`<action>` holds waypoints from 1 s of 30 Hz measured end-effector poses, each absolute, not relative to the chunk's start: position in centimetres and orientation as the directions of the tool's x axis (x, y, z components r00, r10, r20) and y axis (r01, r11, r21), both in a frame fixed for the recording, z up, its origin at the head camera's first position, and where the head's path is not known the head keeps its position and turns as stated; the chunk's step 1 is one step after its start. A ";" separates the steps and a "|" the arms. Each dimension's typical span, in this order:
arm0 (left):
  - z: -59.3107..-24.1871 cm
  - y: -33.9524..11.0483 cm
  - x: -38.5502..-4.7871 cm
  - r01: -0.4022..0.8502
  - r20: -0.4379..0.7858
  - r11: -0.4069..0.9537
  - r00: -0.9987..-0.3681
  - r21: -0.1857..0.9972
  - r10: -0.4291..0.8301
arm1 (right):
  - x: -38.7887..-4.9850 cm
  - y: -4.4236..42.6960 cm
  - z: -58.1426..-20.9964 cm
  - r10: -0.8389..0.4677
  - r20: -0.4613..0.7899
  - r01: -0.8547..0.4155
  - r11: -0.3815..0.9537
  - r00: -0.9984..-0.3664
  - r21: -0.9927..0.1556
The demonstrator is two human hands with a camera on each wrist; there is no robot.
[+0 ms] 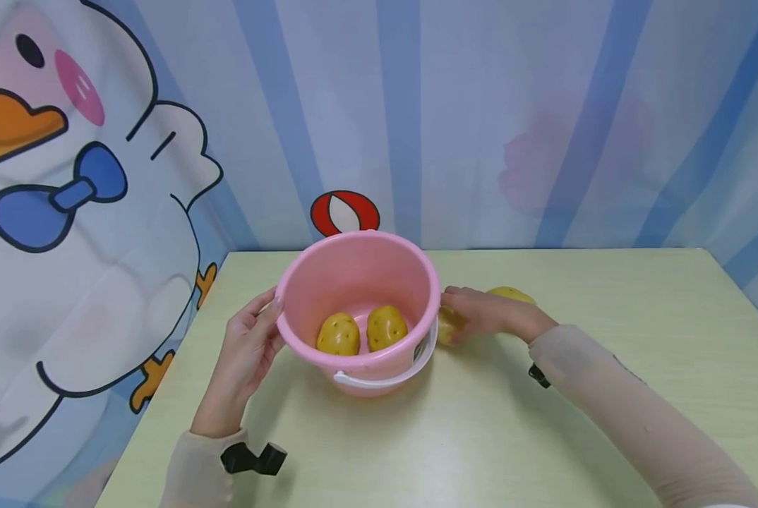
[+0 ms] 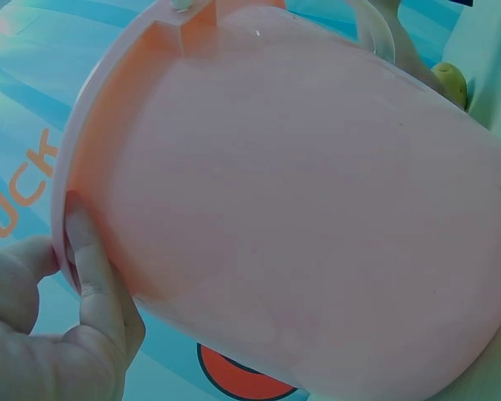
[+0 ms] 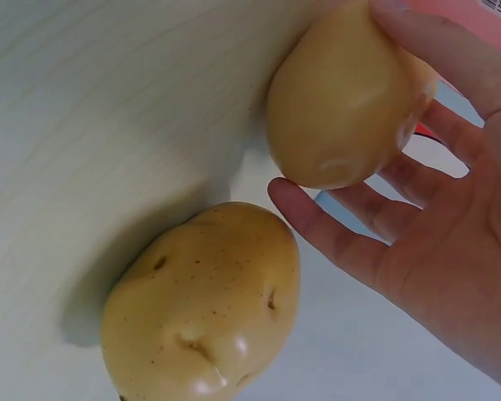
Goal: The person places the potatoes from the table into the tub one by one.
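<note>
A pink bucket (image 1: 360, 247) stands tilted on the table, its mouth facing me, with two yellow potatoes inside: one on the left (image 1: 338, 334), one on the right (image 1: 387, 327). My left hand (image 1: 247, 353) pinches the bucket's rim at its left side, thumb and fingers on either side of the rim in the left wrist view. Just right of the bucket, my right hand (image 1: 480, 312) holds a third potato (image 3: 342, 100) between thumb and fingers. Beside that hand another potato (image 3: 204, 305) lies on the table, partly hidden by the wrist in the head view.
The bucket's white handle (image 1: 379, 383) hangs down over its near side. Pale wood-grain table (image 1: 595, 289) extends to the right and in front. Behind it is a striped blue backdrop (image 1: 461, 127), with a printed duck (image 1: 99, 303) on the left.
</note>
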State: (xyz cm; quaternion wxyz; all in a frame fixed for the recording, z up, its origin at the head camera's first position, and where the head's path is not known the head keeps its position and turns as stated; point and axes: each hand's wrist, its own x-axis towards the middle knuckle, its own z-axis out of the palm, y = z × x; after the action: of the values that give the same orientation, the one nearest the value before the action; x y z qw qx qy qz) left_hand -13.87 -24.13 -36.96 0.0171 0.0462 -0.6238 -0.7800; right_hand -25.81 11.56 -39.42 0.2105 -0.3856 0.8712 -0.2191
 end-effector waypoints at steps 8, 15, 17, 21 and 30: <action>-36.9 -24.1 -13.9 -0.037 -0.056 -0.219 -0.995 0.975 -0.083 | -25.9 11.6 -39.9 -0.754 -0.181 -0.586 0.617 -0.632 -0.525; -36.9 -24.1 -13.9 -0.038 -0.058 -0.228 -0.995 0.973 -0.081 | -26.0 11.5 -40.4 -0.761 -0.152 -0.627 0.616 -0.631 -0.477; -36.9 -24.2 -13.9 -0.035 -0.055 -0.228 -0.995 0.973 -0.082 | -26.0 11.4 -40.4 -0.764 -0.144 -0.637 0.613 -0.629 -0.468; -36.9 -24.2 -13.9 -0.031 -0.050 -0.227 -0.995 0.974 -0.083 | -26.0 11.3 -40.3 -0.772 -0.118 -0.655 0.600 -0.624 -0.460; -37.0 -24.2 -13.9 -0.036 -0.056 -0.226 -0.995 0.973 -0.083 | -25.9 11.6 -39.7 -0.785 -0.067 -0.677 0.571 -0.616 -0.465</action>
State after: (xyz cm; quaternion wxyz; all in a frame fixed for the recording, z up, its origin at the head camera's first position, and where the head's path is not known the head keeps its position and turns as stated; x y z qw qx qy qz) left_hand -13.85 -24.20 -37.00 0.0153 0.0478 -0.6217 -0.7816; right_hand -25.87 11.55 -39.71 0.1342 -0.4170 0.8761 -0.2014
